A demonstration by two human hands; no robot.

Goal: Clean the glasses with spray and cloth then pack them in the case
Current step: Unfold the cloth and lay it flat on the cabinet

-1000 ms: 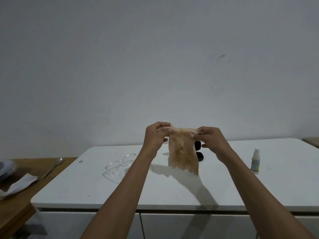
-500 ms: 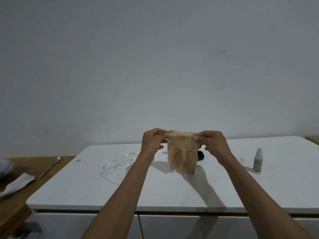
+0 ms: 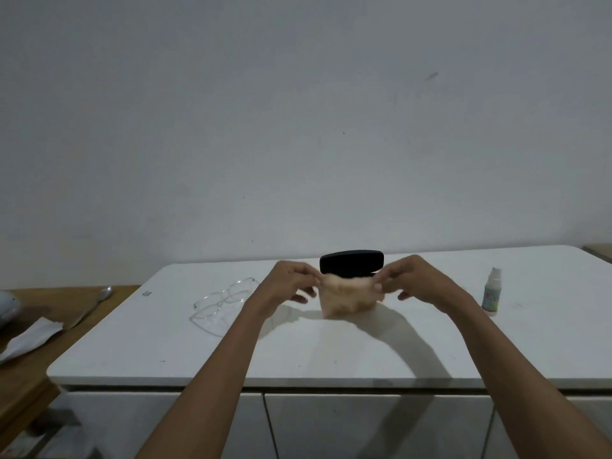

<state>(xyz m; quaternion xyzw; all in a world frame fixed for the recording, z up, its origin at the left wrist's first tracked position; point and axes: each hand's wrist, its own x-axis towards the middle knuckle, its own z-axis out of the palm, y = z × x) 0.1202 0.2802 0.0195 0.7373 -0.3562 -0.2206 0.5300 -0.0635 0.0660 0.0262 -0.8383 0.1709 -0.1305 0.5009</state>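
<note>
A beige cloth [image 3: 347, 298] hangs between my hands, its lower edge on or just above the white table [image 3: 331, 352]. My left hand [image 3: 288, 283] pinches its top left corner and my right hand [image 3: 410, 279] pinches its top right corner. Behind the cloth stands a black glasses case [image 3: 351, 262] with its lid raised; the cloth hides its lower half. Clear-framed glasses [image 3: 225, 301] lie on the table to the left of my left hand. A small white spray bottle [image 3: 491, 293] stands upright to the right of my right hand.
A wooden surface [image 3: 49, 346] adjoins the table on the left, with a spoon [image 3: 96, 301] and a crumpled white paper [image 3: 26, 337] on it. White cabinet fronts [image 3: 364, 425] run below the table edge. A plain wall rises behind.
Both hands have lowered the cloth toward the table. The cloth hangs shorter and the black case's raised lid shows above it.
</note>
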